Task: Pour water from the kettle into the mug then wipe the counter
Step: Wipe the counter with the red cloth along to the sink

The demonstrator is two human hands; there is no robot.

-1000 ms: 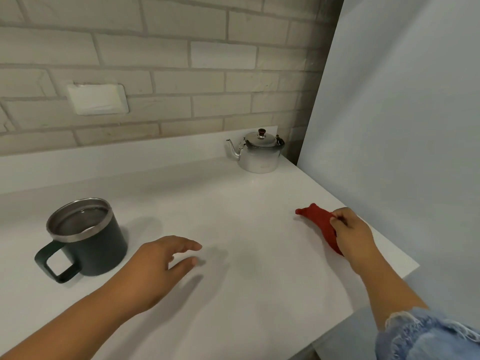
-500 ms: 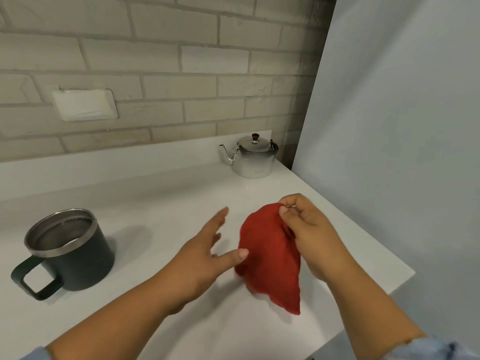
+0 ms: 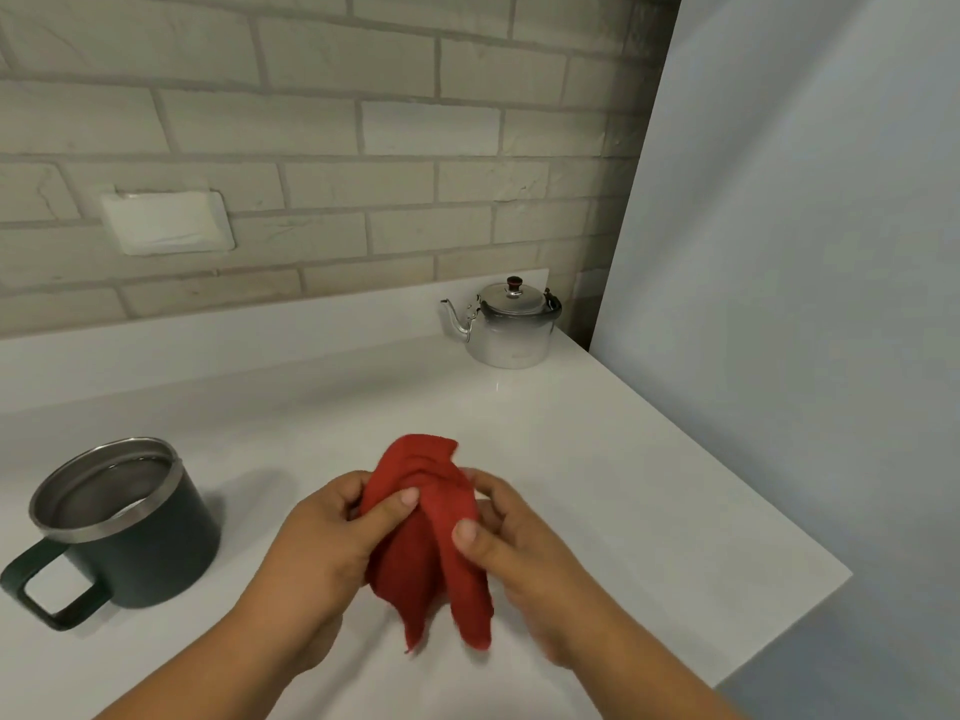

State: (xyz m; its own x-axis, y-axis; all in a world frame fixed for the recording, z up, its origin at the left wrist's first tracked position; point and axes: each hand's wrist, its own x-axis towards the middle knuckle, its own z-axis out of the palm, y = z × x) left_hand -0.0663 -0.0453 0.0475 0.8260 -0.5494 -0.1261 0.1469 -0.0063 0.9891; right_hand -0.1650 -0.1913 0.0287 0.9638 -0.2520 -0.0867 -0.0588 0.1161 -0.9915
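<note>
We hold the red cloth in both hands above the near middle of the white bench. The left hand is closed on the cloth's left side, its thumb pressed across the front of the fabric. The right hand is closed on the right side, thumb likewise on the front. The cloth is bunched: its top edge stands above the fingers and two loose ends hang below the hands, near the bench surface; we cannot tell whether they touch it.

The mug stands upright on the bench to the left of the hands, apart from them, with its handle pointing toward the near left. Its dark body carries a steel rim, and water shows inside.

The kettle stands upright at the far right corner of the bench, lid on, spout pointing left, well apart from the cloth. Behind it rises a brick wall bearing a white cover plate.
</note>
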